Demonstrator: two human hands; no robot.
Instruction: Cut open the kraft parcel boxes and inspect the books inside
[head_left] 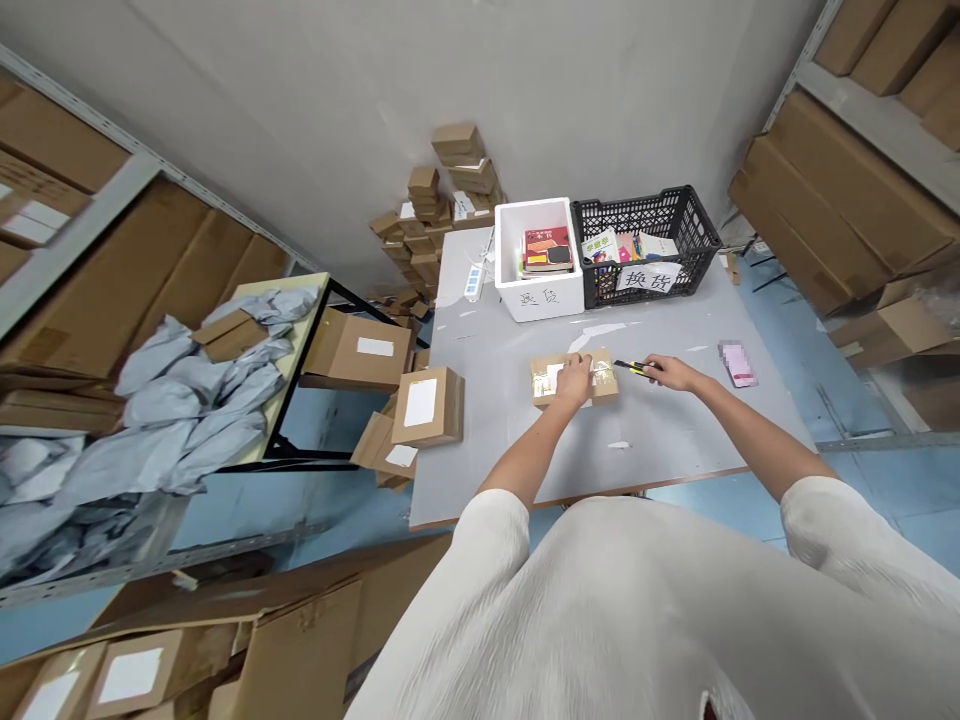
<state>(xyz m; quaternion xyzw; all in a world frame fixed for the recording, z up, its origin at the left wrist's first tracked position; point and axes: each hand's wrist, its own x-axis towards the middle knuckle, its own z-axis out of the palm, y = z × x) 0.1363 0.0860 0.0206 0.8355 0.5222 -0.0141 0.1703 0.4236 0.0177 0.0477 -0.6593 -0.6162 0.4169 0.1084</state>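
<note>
Grey bags (pixel 202 390) lie heaped at far left. Next I see a labelled carton (pixel 427 407) by the left edge of the grey surface (pixel 487 440). Further right, the white tub (pixel 540 300) holds books (pixel 547 248). Nearer me is the taped box (pixel 538 388), flat on the surface, with my left hand (pixel 574 380) on its top; whether those fingers are together or apart, I cannot tell. The black crate (pixel 701 240) touches or nearly touches the tub. Below it, my right hand (pixel 667 372) has its fingers closed around the knife (pixel 631 368), whose tip points left, close to the box. Rightmost on the surface lies a pink item (pixel 738 364), partly blurred.
</note>
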